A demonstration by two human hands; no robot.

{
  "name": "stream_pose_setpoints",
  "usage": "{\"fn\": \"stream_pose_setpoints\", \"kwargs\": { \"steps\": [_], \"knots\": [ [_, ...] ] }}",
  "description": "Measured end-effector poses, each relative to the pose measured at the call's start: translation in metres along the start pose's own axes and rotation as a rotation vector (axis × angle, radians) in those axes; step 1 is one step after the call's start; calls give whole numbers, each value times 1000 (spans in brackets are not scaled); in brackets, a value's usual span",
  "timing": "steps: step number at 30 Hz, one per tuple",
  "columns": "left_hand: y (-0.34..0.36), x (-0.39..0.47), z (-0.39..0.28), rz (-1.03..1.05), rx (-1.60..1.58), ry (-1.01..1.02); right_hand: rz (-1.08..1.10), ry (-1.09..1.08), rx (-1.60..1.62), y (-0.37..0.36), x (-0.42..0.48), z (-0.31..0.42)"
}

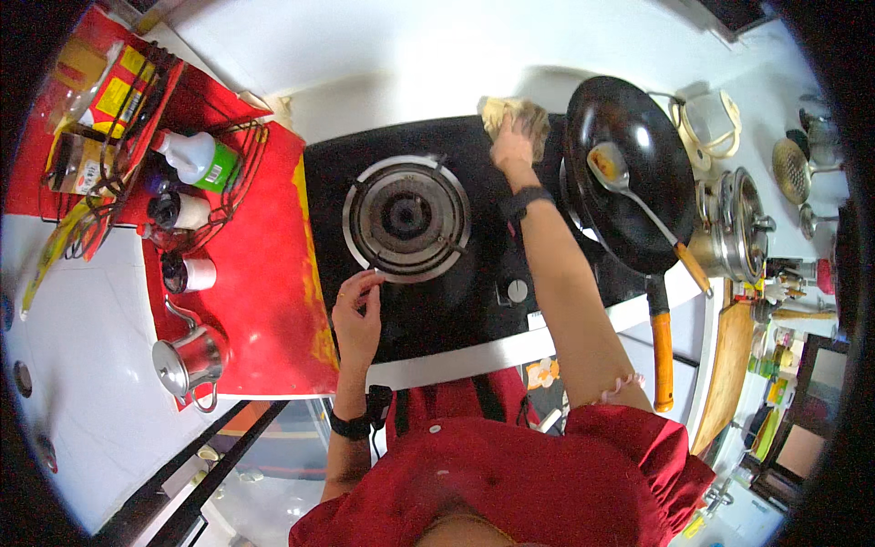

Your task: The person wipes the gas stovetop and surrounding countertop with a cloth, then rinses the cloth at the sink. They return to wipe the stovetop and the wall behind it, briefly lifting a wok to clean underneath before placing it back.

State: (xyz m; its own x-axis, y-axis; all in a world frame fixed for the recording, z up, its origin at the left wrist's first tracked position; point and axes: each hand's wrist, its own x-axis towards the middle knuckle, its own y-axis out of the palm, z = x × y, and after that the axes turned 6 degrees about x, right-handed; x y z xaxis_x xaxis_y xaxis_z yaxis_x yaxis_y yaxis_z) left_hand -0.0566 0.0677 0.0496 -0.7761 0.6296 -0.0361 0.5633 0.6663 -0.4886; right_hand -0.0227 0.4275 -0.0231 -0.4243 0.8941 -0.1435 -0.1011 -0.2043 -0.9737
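Note:
My right hand presses a crumpled yellowish cloth against the back edge of the black gas cooktop, close to the white wall. Beside it on the right, a black wok with a wooden handle sits over the other burner, and a metal spatula with a wooden grip lies in it. My left hand hovers by the front left rim of the round burner, its fingers curled and the thumb near the index finger. Whether it pinches anything small cannot be told.
On the left, a red surface holds a metal pot with a spout, jars and a wire rack with a white bottle. Stacked steel pots stand right of the wok, above a wooden cutting board.

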Motion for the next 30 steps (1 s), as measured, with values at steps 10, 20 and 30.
{"fn": "stream_pose_setpoints", "kwargs": {
  "steps": [10,20,30],
  "knots": [
    [-3,-17,0,2,-62,82,311,206,193,-39,-81,-25],
    [-17,-23,8,55,-1,47,316,-45,-131,-5,-163,-79],
    [-22,-37,21,6,37,65,211,-18,-132,1,-147,-13]
  ]
}}
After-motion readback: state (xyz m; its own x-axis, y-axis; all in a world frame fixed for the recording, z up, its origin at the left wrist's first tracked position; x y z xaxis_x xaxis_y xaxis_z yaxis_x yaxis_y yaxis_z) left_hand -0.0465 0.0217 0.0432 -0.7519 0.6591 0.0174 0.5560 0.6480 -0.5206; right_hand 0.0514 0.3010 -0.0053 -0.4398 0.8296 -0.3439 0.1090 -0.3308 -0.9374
